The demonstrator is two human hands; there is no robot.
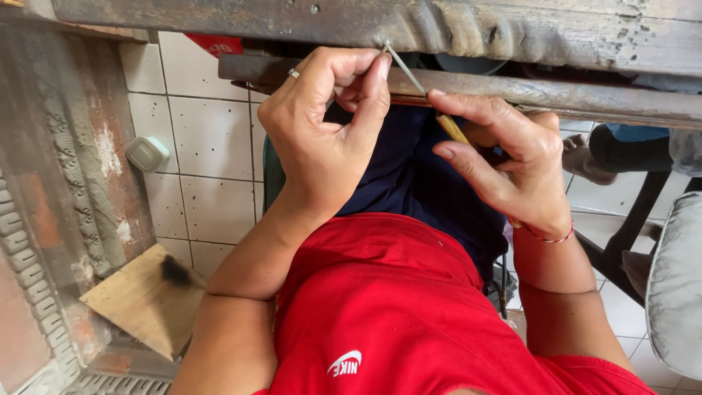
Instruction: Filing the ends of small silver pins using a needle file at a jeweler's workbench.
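My right hand (512, 168) grips a thin metal tool with a yellowish wooden handle (453, 130); its blade (404, 69) points up-left to the grey carved wooden piece (512, 29) across the top. My left hand (329, 124), a ring on one finger, pinches at the blade's tip against the wood edge. A dark wooden rail (585, 95) runs just under the carved piece, behind both hands. I wear a red shirt and dark blue trousers.
A carved reddish frame (66, 183) leans at the left on the white tiled floor (212, 146). A scorched flat wood block (146, 300) lies beside it, with a small grey object (146, 153) above. Another person's foot (581, 157) and a cushion (676, 285) are at right.
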